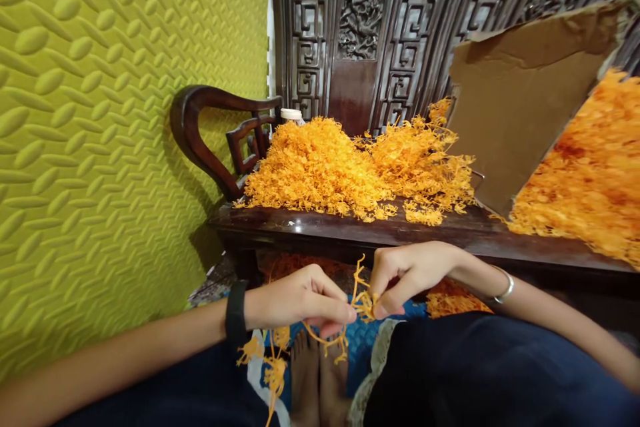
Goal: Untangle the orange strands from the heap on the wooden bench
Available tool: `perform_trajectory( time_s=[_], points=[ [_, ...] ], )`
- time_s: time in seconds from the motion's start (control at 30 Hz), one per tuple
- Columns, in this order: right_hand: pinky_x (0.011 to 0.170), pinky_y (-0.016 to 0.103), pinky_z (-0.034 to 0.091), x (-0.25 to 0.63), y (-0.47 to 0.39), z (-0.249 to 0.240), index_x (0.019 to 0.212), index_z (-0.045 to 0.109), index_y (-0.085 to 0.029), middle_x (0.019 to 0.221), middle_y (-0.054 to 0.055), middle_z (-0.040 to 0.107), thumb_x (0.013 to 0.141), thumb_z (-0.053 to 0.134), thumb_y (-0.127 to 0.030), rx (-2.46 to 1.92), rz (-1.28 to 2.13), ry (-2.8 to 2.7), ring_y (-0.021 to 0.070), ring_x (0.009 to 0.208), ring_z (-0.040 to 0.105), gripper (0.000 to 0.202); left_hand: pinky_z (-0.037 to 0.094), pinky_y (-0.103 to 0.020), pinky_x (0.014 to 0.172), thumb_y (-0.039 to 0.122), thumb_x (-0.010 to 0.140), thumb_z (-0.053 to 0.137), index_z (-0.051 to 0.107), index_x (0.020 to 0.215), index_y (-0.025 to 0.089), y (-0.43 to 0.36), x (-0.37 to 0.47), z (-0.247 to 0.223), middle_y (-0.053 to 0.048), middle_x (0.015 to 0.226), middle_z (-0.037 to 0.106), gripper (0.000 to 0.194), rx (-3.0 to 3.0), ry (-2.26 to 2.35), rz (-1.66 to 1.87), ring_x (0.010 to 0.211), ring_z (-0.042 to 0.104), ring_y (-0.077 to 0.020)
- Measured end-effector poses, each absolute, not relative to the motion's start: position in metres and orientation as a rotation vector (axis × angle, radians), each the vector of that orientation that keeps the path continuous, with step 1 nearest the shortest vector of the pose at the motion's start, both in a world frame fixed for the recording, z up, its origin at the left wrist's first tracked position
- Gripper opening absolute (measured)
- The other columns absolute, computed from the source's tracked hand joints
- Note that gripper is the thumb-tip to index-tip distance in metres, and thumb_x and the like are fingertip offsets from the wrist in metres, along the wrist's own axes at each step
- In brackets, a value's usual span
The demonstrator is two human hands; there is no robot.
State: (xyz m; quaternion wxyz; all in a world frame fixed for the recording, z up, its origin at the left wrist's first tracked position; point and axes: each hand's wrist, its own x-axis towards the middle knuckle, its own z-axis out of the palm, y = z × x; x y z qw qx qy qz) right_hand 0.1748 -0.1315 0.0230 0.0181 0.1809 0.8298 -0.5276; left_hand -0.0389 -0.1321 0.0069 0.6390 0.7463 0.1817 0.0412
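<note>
Nearest the camera is a dark navy cloth garment (450,373) with pale trimmed edges, covering the legs at 4 and 8 o'clock from the hands. A thin, branching orange strand (364,305), seemingly plastic, is suspended between the two hands, above the bare feet (305,373). Left hand (306,299): thumb and forefinger pressed together, pinching the strand. Right hand (411,273): thumb and forefinger pinching its frilled end. More orange frilled clusters (275,375) hang at 7 o'clock, below the left hand; whether they join the held piece cannot be determined.

Risks: a hard or uneven pull could snap the thin stem; the dangling clusters could catch on the black wristband (236,313) or the pale trim and tangle. At 12 o'clock, a loose orange heap (320,170) lies near the front edge of the dark glossy wooden bench (325,230); a knock could spill pieces over it.

Clearances: the bench edge runs just beyond both hands, limiting forward travel. A brown cardboard sheet (530,100) stands tilted at 1 o'clock; a yellow-green embossed wall (125,113) bounds 10 o'clock. Movement appears freest upward or toward the body.
</note>
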Motion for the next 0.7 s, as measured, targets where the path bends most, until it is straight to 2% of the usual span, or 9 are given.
perform_trajectory(
  time_s=[0.17, 0.23, 0.3, 0.37, 0.47, 0.6, 0.7],
  points=[
    [0.05, 0.018, 0.032, 0.201, -0.131, 0.018, 0.056, 0.055, -0.009, 0.052, -0.001, 0.047, 0.086, 0.051, -0.04, 0.582, -1.54, 2.612, 0.0044, 0.047, 0.04, 0.043, 0.019, -0.025, 0.044, 0.033, 0.078, 0.056, 0.046, 0.04, 0.014, -0.124, -0.056, 0.009, 0.004, 0.038, 0.036, 0.044, 1.728, 0.435, 0.134, 0.039, 0.028, -0.0053],
    [0.05, 0.018, 0.031, 0.216, -0.13, 0.016, 0.058, 0.059, -0.008, 0.051, -0.001, 0.047, 0.087, 0.049, -0.04, 0.773, -1.463, 2.711, 0.005, 0.047, 0.04, 0.043, 0.019, -0.025, 0.044, 0.035, 0.078, 0.055, 0.044, 0.037, 0.014, -0.118, -0.067, 0.008, 0.004, 0.036, 0.035, 0.047, 1.668, 0.538, 0.363, 0.039, 0.028, -0.0055],
    [0.05, 0.019, 0.031, 0.227, -0.128, 0.017, 0.069, 0.064, -0.008, 0.056, 0.0, 0.051, 0.088, 0.046, -0.041, 1.063, -1.307, 2.853, 0.0062, 0.05, 0.043, 0.042, 0.019, -0.024, 0.044, 0.038, 0.079, 0.054, 0.047, 0.04, 0.014, -0.113, -0.073, 0.008, 0.003, 0.039, 0.038, 0.046, 1.568, 0.605, 0.527, 0.041, 0.031, -0.0059],
    [0.053, 0.019, 0.033, 0.231, -0.123, 0.019, 0.078, 0.065, -0.01, 0.063, 0.001, 0.054, 0.089, 0.043, -0.044, 1.355, -1.005, 2.988, 0.0083, 0.056, 0.047, 0.042, 0.023, -0.022, 0.045, 0.041, 0.079, 0.053, 0.053, 0.047, 0.013, -0.111, -0.071, 0.007, 0.002, 0.045, 0.045, 0.043, 1.491, 0.618, 0.597, 0.044, 0.037, -0.0065],
    [0.06, 0.022, 0.035, 0.23, -0.11, 0.016, 0.076, 0.062, -0.013, 0.068, 0.003, 0.057, 0.091, 0.036, -0.047, 1.697, -0.342, 3.008, 0.0114, 0.063, 0.051, 0.046, 0.031, -0.022, 0.051, 0.041, 0.08, 0.053, 0.059, 0.056, 0.012, -0.112, -0.061, 0.007, -0.001, 0.056, 0.053, 0.038, 1.439, 0.599, 0.63, 0.05, 0.044, -0.0075],
    [0.065, 0.025, 0.034, 0.229, -0.092, 0.001, 0.082, 0.065, -0.013, 0.079, 0.009, 0.063, 0.095, 0.027, -0.038, 1.901, 0.505, 2.574, 0.0155, 0.069, 0.057, 0.047, 0.036, -0.023, 0.058, 0.037, 0.081, 0.053, 0.062, 0.066, 0.011, -0.113, -0.056, 0.005, -0.001, 0.062, 0.056, 0.031, 1.424, 0.598, 0.657, 0.056, 0.048, -0.0089],
    [0.066, 0.026, 0.034, 0.228, -0.086, -0.008, 0.082, 0.067, -0.013, 0.08, 0.011, 0.063, 0.094, 0.028, -0.034, 1.931, 0.755, 2.318, 0.0176, 0.073, 0.06, 0.046, 0.037, -0.024, 0.062, 0.033, 0.082, 0.052, 0.062, 0.071, 0.011, -0.112, -0.059, 0.003, -0.002, 0.064, 0.056, 0.027, 1.405, 0.623, 0.717, 0.061, 0.048, -0.0101]
  ],
)
